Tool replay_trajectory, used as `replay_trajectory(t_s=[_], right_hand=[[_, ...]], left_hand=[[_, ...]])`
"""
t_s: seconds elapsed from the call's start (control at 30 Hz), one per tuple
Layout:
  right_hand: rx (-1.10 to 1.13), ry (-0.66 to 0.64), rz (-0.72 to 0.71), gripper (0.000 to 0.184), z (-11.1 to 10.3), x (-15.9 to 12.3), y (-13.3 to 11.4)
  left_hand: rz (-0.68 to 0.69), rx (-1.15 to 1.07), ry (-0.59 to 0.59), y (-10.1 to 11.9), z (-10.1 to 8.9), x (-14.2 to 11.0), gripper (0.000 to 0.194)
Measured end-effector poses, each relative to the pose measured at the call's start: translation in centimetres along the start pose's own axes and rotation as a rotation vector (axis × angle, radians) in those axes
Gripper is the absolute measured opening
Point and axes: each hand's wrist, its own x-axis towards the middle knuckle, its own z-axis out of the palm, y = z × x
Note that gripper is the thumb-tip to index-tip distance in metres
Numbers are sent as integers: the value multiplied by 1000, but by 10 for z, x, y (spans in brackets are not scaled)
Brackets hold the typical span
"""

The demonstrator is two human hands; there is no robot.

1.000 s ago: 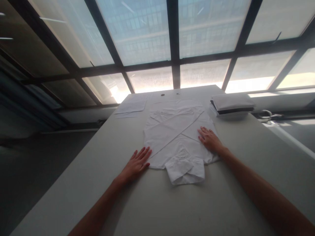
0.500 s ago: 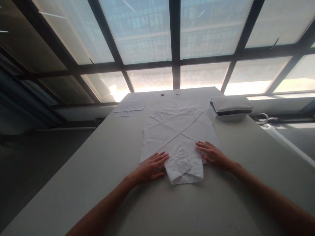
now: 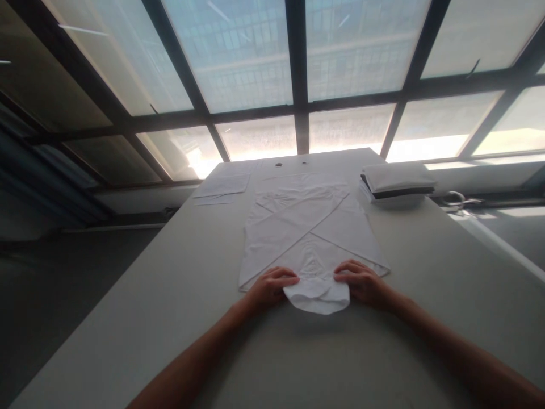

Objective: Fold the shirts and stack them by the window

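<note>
A white top (image 3: 293, 227), seemingly a blouse, lies flat on the table, with diagonal folds crossing its middle and gathers near its far and near ends. Its narrow near part (image 3: 320, 298) sticks out toward me and is lifted a little off the table, its lower edge curved and opened. My left hand (image 3: 272, 285) grips the left side of this part between thumb and fingers. On the opposite side my right hand (image 3: 361, 284) grips it in the same way. Both thumbs are mostly hidden.
All this rests on a white table (image 3: 204, 318) that runs up to the windows. Paper sheets (image 3: 223, 185) lie at the far left. A stack of folded cloth (image 3: 398, 180), white and black, sits at the far right. Beyond it is a shiny ring-shaped object (image 3: 455, 200).
Both hands have come inward and nearer to me from the outer parts of the top. They have closed on its narrow near part, which has risen slightly.
</note>
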Motion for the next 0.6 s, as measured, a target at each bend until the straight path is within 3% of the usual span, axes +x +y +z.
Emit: replay_trajectory(t_s=[0.2, 0.4, 0.6], right_hand=[[163, 74, 96, 31, 5, 4, 3], [130, 264, 385, 44, 16, 18, 3], [163, 320, 480, 32, 21, 29, 4]], left_hand=[[-64, -87, 97, 0, 2, 4, 31], [-322, -40, 251, 6, 3, 9, 53], [-444, -45, 284, 8, 4, 15, 49]])
